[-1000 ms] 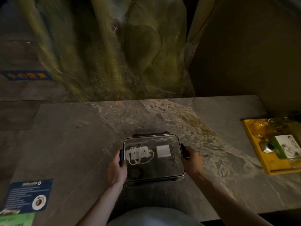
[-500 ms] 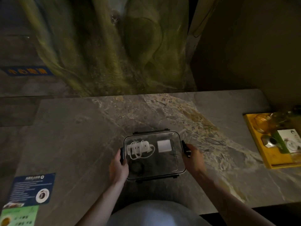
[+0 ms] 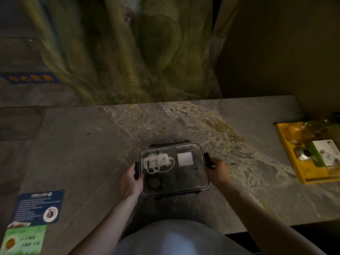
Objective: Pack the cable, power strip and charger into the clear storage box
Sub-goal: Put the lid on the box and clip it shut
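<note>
Head view is showing a clear storage box (image 3: 191,183) sitting on a marbled grey worktop (image 3: 82,153), close to the near edge and roughly midway along it, with its transparent lid lying on top and black latches showing on all four sides. Left hand (image 3: 131,181) is pressing against the box's left side, fingers curled around the black latch there — closed on it. Right hand (image 3: 218,172) is doing the same on the right side, fingers wrapped over that latch. Inside the box, a white power strip (image 3: 155,160) is lying in the far-left part with its white cord looping around and below it, a white square charger (image 3: 184,158) is lying in the far-right part just beside the strip, and a dark coiled cable (image 3: 153,182) is sitting in the near-left part, hard to make out in the dim light. Over at the worktop's right edge a yellow tray (image 3: 301,173) is carrying glassware and a white card, well apart from the box. Near the left end of the near edge a blue card (image 3: 36,205) is lying flat, with a green card (image 3: 25,240) just below it — their print is too blurred to read.
</note>
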The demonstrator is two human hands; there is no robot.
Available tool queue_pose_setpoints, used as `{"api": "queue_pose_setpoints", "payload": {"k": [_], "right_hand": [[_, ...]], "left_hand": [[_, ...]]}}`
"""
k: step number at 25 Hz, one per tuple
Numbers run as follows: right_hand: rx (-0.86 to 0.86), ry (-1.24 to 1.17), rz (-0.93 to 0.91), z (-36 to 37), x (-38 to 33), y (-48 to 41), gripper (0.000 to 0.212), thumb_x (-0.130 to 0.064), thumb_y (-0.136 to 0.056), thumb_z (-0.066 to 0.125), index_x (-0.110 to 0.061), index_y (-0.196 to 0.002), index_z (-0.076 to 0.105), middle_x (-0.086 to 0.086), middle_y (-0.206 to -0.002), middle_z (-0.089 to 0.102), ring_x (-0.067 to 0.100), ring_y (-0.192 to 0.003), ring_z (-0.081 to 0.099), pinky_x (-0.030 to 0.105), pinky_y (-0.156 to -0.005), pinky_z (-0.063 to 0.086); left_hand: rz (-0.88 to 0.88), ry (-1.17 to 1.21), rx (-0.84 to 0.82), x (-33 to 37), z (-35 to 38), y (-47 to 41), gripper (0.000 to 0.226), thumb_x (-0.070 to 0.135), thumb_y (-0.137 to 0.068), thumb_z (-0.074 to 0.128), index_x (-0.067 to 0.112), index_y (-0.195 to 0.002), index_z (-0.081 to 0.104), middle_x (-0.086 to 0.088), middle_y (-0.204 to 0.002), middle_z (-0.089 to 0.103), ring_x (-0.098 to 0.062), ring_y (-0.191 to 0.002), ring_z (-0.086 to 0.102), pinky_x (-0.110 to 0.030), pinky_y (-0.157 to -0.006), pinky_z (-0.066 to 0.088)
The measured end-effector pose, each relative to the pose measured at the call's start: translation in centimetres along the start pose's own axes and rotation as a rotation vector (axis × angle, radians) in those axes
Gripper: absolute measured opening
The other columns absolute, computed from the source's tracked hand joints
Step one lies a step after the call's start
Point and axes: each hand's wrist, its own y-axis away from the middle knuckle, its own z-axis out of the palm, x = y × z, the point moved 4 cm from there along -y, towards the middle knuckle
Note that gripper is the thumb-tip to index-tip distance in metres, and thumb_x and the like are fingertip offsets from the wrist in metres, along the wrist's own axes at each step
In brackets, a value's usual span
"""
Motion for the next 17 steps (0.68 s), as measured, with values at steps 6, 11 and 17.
{"api": "queue_pose_setpoints", "payload": {"k": [6, 11, 17], "right_hand": [[-0.05, 0.023, 0.033, -0.2, -0.3, -0.5, 0.03, -0.013, -0.085, 0.064, -0.006, -0.115, 0.064, 0.017, -0.107, 0.07, 0.034, -0.101, 0.065, 0.034, -0.076, 0.047], [0.031, 0.438, -0.341, 0.5, -1.3, 2.5, 0.076, -0.03, -0.089, 0.062, -0.003, -0.148, 0.023, 0.021, -0.155, 0.024, 0.038, -0.144, 0.024, 0.043, -0.115, 0.026], [-0.074, 0.659, -0.502, 3.3, -2.8, 3.4, 0.103, -0.052, -0.086, 0.061, -0.008, -0.153, -0.004, 0.02, -0.16, -0.011, 0.034, -0.148, -0.012, 0.042, -0.12, -0.003]], "left_hand": [[0.055, -0.177, -0.019, 1.1, 0.1, -0.7, 0.063, 0.002, -0.086, 0.061, 0.015, -0.144, 0.038, -0.014, -0.138, 0.053, -0.029, -0.129, 0.049, -0.043, -0.108, 0.038], [0.53, -0.756, -0.029, 3.0, 0.5, 2.0, 0.091, 0.042, -0.083, 0.066, 0.011, -0.151, 0.014, -0.022, -0.158, 0.006, -0.037, -0.147, 0.003, -0.046, -0.117, 0.015], [0.627, -0.97, -0.24, 4.4, 2.4, 2.8, 0.105, 0.067, -0.082, 0.049, 0.016, -0.15, -0.013, -0.018, -0.154, -0.026, -0.027, -0.139, -0.03, -0.043, -0.12, -0.004]]}}
